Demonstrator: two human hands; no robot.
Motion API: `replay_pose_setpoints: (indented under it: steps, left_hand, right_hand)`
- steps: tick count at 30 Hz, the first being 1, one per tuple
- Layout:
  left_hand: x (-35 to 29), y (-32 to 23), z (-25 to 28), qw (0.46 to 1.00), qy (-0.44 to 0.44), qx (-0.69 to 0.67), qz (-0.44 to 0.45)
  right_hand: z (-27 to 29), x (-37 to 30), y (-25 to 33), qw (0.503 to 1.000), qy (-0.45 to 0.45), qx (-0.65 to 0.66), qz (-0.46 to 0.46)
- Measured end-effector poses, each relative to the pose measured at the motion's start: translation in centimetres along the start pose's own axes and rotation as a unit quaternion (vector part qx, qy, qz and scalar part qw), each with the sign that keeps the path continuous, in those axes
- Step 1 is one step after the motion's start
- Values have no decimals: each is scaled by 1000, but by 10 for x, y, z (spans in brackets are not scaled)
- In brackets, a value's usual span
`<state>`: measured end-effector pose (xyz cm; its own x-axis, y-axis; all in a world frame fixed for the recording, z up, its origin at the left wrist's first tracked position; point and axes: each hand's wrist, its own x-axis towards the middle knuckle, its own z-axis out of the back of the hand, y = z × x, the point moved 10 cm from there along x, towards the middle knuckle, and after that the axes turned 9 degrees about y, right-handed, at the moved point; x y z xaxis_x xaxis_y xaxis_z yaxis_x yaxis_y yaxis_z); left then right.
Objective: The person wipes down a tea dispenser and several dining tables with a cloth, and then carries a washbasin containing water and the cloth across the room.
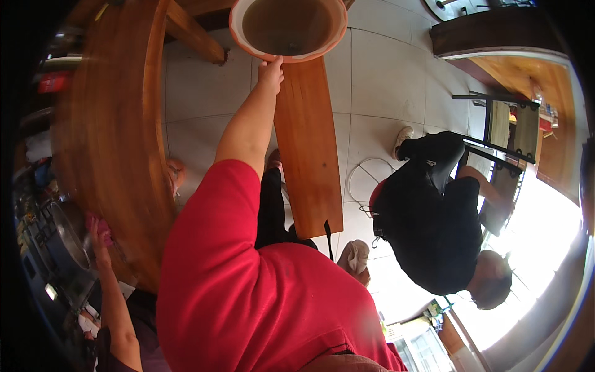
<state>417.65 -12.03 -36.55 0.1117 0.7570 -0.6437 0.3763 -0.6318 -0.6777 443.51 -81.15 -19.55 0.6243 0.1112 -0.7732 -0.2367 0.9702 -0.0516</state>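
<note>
My left hand (271, 75) grips the near rim of a wide bowl (339, 38) at the end of my outstretched arm. The bowl is pale inside with an orange scalloped edge, and murky brownish liquid stands in it. Its far side is cut off by the picture's top edge. Lower down, beside my red shirt, my right hand (362, 276) appears closed around a crumpled beige cloth (356, 252); my body hides that forearm.
Below the bowl stretches a long wooden bench (310, 149) on pale floor tiles. A wooden table (124, 142) borders the left. One person in black (427, 229) bends over at right by black-framed stools (499, 127). Another person's hand (99, 245) is near a metal pan (69, 235).
</note>
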Motion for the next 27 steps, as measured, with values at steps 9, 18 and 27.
replay_pose_setpoints:
  steps: [9,18,27]
  left_hand:
    - [25,-16,-7,989,-149,11,1]
    - [-10,19,12,978,-193,77,0]
    - [-92,99,30,980,-184,72,35]
  right_hand:
    - [-9,9,14,998,26,2,-49]
    - [-21,23,5,999,29,13,-37]
    - [-37,25,-45,998,29,40,-26]
